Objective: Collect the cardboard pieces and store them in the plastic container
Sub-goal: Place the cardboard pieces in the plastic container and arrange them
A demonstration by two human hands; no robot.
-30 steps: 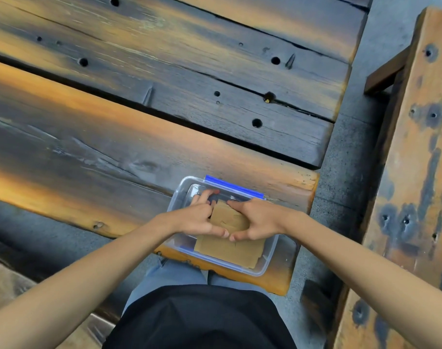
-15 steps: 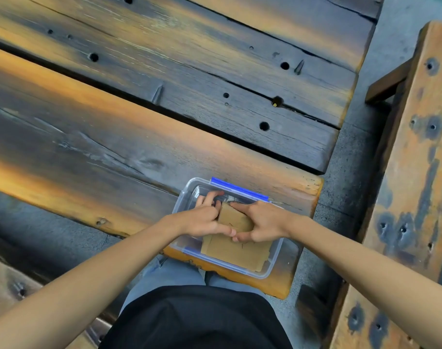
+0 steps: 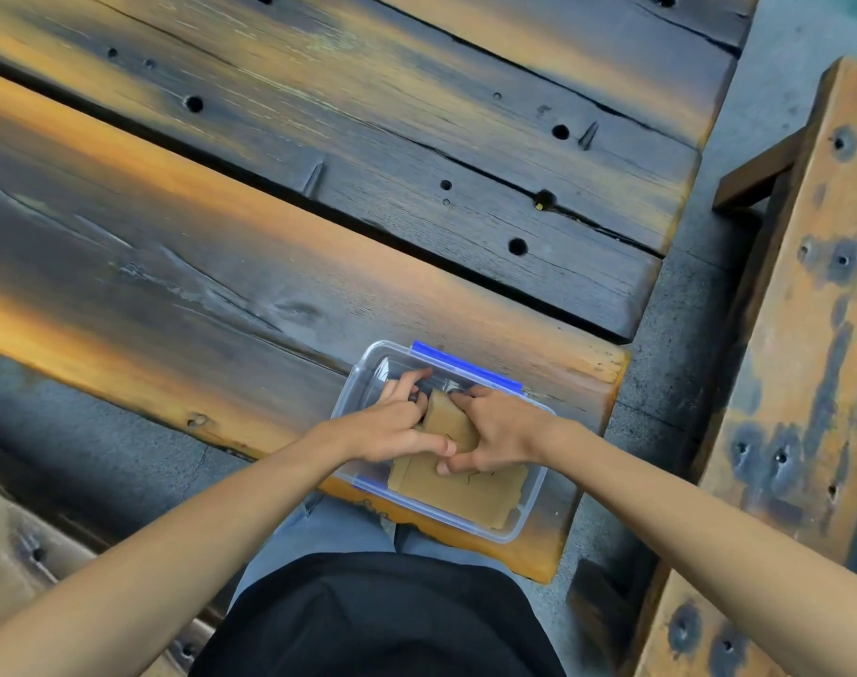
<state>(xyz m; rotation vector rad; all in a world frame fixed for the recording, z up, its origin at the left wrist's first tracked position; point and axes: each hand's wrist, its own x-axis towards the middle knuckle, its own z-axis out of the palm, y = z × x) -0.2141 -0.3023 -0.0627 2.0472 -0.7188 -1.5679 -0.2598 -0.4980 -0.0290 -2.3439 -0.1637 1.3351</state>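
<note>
A clear plastic container [image 3: 534,500] with blue clips sits at the near right end of the wooden table. Brown cardboard pieces [image 3: 465,491] lie stacked inside it, the top one poking up between my hands. My left hand [image 3: 392,427] and my right hand [image 3: 495,432] are both inside the container, pressed on the cardboard from either side, thumbs nearly touching. My fingers hide the far end of the stack.
The table is made of thick dark and orange planks [image 3: 319,197] with gaps and bolt holes. A wooden bench [image 3: 798,383] runs along the right. Grey floor [image 3: 685,305] shows between them. My lap is just below the container.
Both hands have stayed on the cardboard and pushed it slightly deeper into the container. The camera view has shifted a little, so the container appears lower and further right.
</note>
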